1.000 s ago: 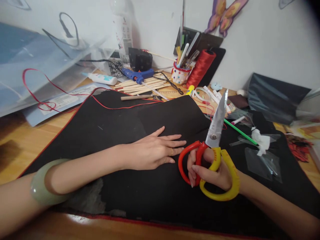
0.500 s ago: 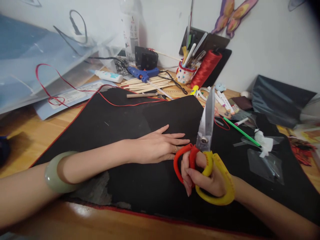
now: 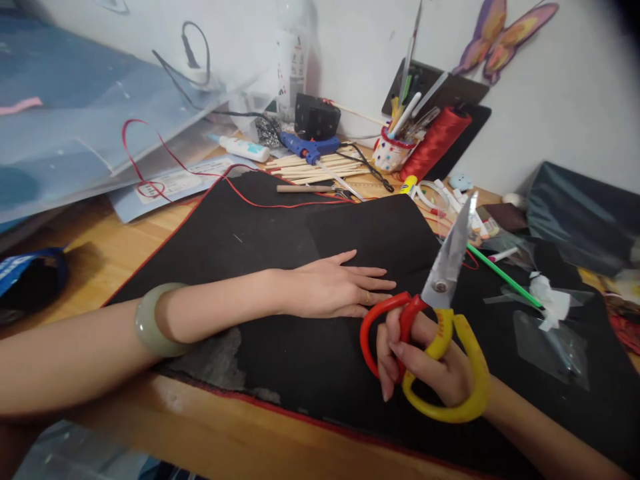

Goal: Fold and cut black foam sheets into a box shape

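Note:
My left hand (image 3: 333,288) lies flat on a black mat (image 3: 300,373), palm down, with its fingers stretched apart. A pale green bangle (image 3: 150,323) circles that forearm, and a thin ring sits on one finger. Just to the right, my right hand (image 3: 425,357) grips a pair of scissors (image 3: 447,273) by its red and yellow handles. The blades point up and to the right, close together, above the mat. A green stick (image 3: 505,273) with white crumpled paper (image 3: 550,300) at its end lies beyond the scissors on the right.
Along the back are a blue glue gun (image 3: 310,145), wooden sticks (image 3: 300,175), a dotted pen cup (image 3: 393,152) and a red thread spool (image 3: 435,143). Red ribbon (image 3: 250,200) trails across the mat's far edge. Plastic sheeting (image 3: 65,133) covers the left back.
The view has shifted left, so most things sit further right. The scissors have tilted further to the right in my right hand. My left hand still lies flat on the mat.

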The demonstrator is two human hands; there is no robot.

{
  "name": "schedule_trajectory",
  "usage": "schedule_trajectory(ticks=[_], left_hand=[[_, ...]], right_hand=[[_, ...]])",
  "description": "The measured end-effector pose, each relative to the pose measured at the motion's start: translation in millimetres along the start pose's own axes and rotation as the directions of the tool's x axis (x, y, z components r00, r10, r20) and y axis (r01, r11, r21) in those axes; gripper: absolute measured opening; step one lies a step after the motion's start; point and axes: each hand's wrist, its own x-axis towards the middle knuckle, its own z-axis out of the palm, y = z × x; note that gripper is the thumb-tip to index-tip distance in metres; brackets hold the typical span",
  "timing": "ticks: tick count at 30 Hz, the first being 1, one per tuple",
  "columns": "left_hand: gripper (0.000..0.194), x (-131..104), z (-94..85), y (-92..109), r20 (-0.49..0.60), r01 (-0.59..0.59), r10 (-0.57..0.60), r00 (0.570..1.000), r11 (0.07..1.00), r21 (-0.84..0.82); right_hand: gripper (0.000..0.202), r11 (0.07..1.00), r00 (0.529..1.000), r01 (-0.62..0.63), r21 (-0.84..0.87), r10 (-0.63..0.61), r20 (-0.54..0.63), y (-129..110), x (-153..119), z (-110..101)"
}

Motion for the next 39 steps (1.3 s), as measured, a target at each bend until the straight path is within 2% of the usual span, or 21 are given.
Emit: schedule_trajectory(ticks=[8, 11, 15, 18, 20, 24, 26, 32, 35, 39], left_hand=[[0.037, -1, -3.1, 3, 0.001, 0.004, -0.004, 1.0, 1.0, -0.006], [0.036, -1, -3.8, 3, 0.003, 0.01, -0.01, 1.0, 1.0, -0.005], [0.038, 0, -1.9, 0, -0.005, -0.032, 0.032, 0.999, 0.999, 0.027], [0.037, 0, -1.5, -1, -0.006, -0.041, 0.041, 0.999, 0.999, 0.031], [0.037, -1, -2.1, 0, -0.005, -0.018, 0.018, 1.0, 1.0, 0.01], [0.038, -1, -3.5, 1, 0.013, 0.002, -0.002, 1.0, 1.0, -0.012], [0.038, -1, -3.8, 1, 0.013, 0.001, -0.001, 1.0, 1.0, -0.014], [0.037, -1, -6.0, 5, 0.021, 0.014, -0.014, 1.0, 1.0, -0.022], [0.04, -2, -6.7, 6, 0.029, 0.026, -0.026, 0.999, 1.0, -0.008], [0.041, -1, -6.1, 5, 0.044, 0.026, -0.026, 0.999, 1.0, 0.005]], right_hand=[[0.011, 0.999, 0.999, -0.035, -0.024, 0.035, 0.025, -5, 6, 5], [0.011, 0.999, 0.999, -0.042, 0.015, 0.042, 0.023, -7, 10, 11], [0.013, 1.0, 0.998, -0.021, 0.017, 0.02, 0.067, -10, 16, 20], [0.013, 0.998, 0.996, -0.04, 0.043, 0.037, 0.084, -9, 17, 19], [0.011, 0.991, 0.998, -0.033, 0.13, 0.025, 0.062, -6, 15, 13], [0.01, 0.96, 0.995, 0.072, 0.271, -0.048, -0.093, 0, 9, 1], [0.01, 0.969, 0.995, 0.062, 0.238, -0.041, -0.095, 2, 7, 0], [0.012, 0.996, 0.999, 0.029, 0.084, -0.031, 0.027, 2, 7, 7], [0.013, 0.997, 0.998, 0.034, 0.063, -0.037, 0.056, 0, 6, 5], [0.014, 0.998, 0.996, 0.041, -0.049, -0.037, 0.082, -2, 5, -3]])
